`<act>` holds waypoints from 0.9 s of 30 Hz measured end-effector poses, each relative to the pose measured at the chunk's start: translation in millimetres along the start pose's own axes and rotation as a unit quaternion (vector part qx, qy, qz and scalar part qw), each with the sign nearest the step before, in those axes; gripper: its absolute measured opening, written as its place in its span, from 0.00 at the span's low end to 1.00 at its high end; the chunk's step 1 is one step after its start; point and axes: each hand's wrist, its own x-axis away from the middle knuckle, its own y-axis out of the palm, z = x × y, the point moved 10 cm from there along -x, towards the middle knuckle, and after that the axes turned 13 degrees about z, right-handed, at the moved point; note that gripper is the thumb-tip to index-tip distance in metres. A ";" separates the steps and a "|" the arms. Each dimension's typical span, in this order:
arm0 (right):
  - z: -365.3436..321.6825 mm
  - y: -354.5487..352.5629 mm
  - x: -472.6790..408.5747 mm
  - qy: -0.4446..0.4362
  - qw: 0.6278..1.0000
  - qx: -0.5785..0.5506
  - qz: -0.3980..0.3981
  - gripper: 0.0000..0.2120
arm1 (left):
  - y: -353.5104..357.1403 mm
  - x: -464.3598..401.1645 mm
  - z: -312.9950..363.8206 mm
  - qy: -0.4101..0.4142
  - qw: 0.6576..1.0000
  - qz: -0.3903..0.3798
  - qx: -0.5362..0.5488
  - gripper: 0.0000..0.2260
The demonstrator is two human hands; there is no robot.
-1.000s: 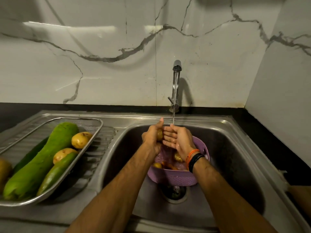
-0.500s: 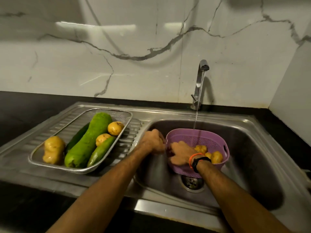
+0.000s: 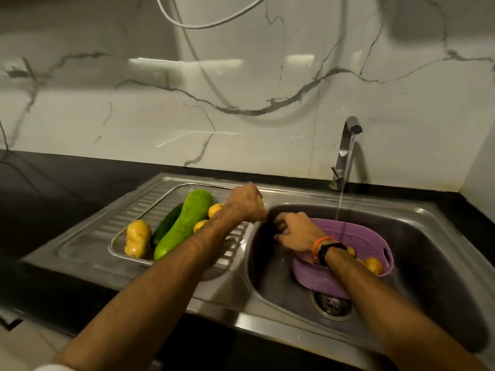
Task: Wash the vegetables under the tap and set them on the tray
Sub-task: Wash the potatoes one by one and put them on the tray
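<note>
Knobbly yellow potato (image 3: 137,238) (wet-looking) on tray (image 3: 117,241)

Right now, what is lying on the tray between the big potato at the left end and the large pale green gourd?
In the head view, a dark green cucumber lies between the big potato and the gourd on the tray.

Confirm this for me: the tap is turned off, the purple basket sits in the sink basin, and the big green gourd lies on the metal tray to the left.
One thing is wrong: the tap is running, not off. The head view shows a stream falling from its spout into the purple basket. The rest holds: the basket sits in the sink basin, and the big green gourd lies on the metal tray to the left.
</note>
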 end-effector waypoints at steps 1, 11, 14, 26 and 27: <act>-15.3 -3.7 -5.7 -0.005 1.000 -0.028 0.010 0.19 | -12.3 -1.6 -8.4 -0.007 1.000 0.019 0.004 0.27; -98.0 -3.8 -30.4 -0.063 0.993 -0.076 0.070 0.17 | -77.5 -23.2 -80.0 -0.070 0.987 0.127 0.067 0.34; -88.7 0.4 -34.0 -0.029 0.992 -0.101 0.074 0.14 | -70.3 -32.3 -70.6 -0.036 0.988 0.102 0.107 0.42; -73.3 8.5 -26.6 0.002 0.986 -0.153 0.062 0.14 | -25.1 -18.9 -85.3 -0.010 0.999 0.000 -0.034 0.26; -72.2 7.4 -26.1 0.002 0.986 -0.155 0.063 0.14 | -26.2 -18.8 -83.4 -0.010 0.999 0.003 -0.035 0.27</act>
